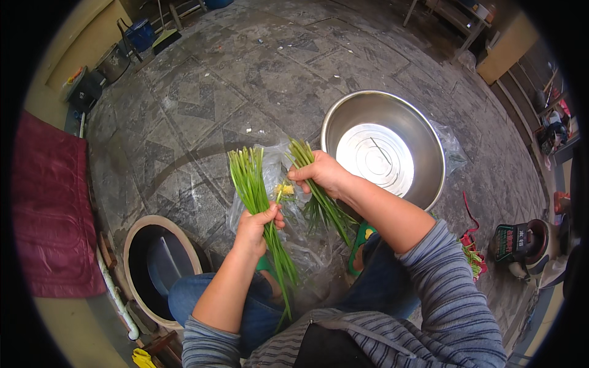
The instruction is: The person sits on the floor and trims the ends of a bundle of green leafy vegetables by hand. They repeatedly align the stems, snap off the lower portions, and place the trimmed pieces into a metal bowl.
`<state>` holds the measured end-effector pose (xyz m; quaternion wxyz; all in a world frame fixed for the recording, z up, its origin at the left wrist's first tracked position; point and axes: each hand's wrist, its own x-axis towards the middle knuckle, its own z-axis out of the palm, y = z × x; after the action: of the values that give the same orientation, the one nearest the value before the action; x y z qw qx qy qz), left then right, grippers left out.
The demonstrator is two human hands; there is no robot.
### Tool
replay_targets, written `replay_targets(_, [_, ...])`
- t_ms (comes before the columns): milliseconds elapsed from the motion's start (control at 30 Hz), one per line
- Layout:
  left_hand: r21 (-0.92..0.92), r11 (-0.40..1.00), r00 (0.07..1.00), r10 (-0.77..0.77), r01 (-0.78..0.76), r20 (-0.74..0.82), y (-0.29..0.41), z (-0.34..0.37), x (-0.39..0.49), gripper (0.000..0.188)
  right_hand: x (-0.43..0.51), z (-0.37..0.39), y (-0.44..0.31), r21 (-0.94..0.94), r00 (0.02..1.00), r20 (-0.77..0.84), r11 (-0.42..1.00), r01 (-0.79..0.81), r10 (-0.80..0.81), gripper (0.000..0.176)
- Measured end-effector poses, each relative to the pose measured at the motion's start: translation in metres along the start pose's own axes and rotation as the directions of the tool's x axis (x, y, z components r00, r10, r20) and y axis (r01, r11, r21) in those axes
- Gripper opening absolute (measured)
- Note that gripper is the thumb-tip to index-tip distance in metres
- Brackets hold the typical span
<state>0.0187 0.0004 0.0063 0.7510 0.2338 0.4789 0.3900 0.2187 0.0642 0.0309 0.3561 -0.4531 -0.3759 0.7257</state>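
My left hand (257, 225) grips a thick bunch of garlic chives (248, 177), its cut ends pointing away from me and its leaf tips hanging towards my lap. In my right hand (324, 172) is a second bunch of green chives (327, 204), tilted with the tips down to the right. A few stalks stick out between the left thumb and fingers. Below and between both hands, yellowish scraps (285, 188) lie on a clear plastic sheet or bag (303, 257). Just beyond my right hand stands a wide stainless steel basin (409, 122) with one loose green strand (380, 151) inside.
A round-rimmed vat (131, 244) with dark contents stands by my left knee. Right of me lie a red bag (481, 264) with green stems and a black box (511, 241) bearing writing. A maroon quilted cloth (55, 207) hangs left. My green slippers (363, 232) flank the plastic.
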Motion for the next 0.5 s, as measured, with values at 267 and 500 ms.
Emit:
replay_targets(267, [-0.109,0.994,1.000,0.001,0.001,0.018,-0.001,-0.004,0.003,0.023,0.000,0.004,0.006,-0.070,0.992,-0.127,0.997,-0.026,0.017,0.012])
replay_targets(500, [-0.071,0.997,0.999,0.033,-0.032,0.011,-0.003,-0.003,0.003,0.021,-0.002,0.015,0.014,-0.312,0.984,0.004,0.935,0.171,-0.179,0.012])
